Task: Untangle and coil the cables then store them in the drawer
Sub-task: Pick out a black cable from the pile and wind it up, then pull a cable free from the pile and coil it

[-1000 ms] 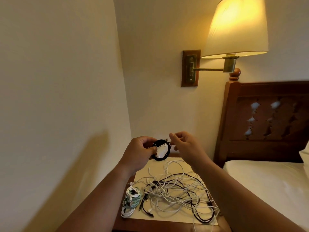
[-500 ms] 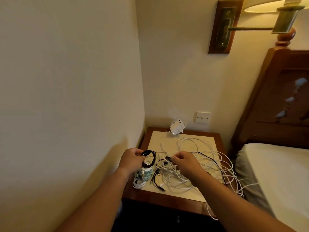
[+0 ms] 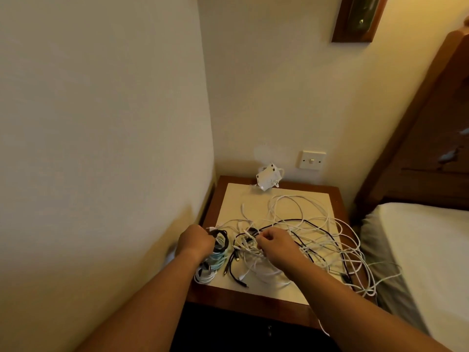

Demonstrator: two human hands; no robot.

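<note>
A tangle of white and black cables (image 3: 307,237) sprawls over the nightstand top (image 3: 279,293). My left hand (image 3: 195,241) grips a small coiled black cable (image 3: 221,241) and holds it down on a pile of coiled cables, teal and white (image 3: 212,266), at the top's front left corner. My right hand (image 3: 275,243) has curled fingers in the tangle, pinching a cable near a black plug (image 3: 250,233). The drawer front (image 3: 269,331) below is dark, with a small knob.
A white charger block (image 3: 267,177) stands at the back of the nightstand, under a wall switch (image 3: 311,160). Walls close in at the left and back. A bed (image 3: 426,250) and wooden headboard (image 3: 418,138) stand at the right; some cables hang off the right edge.
The view tilted down from the lamp to the nightstand. Both hands dropped from chest height; the left set the black coil on the coiled pile, and the right went into the tangle.
</note>
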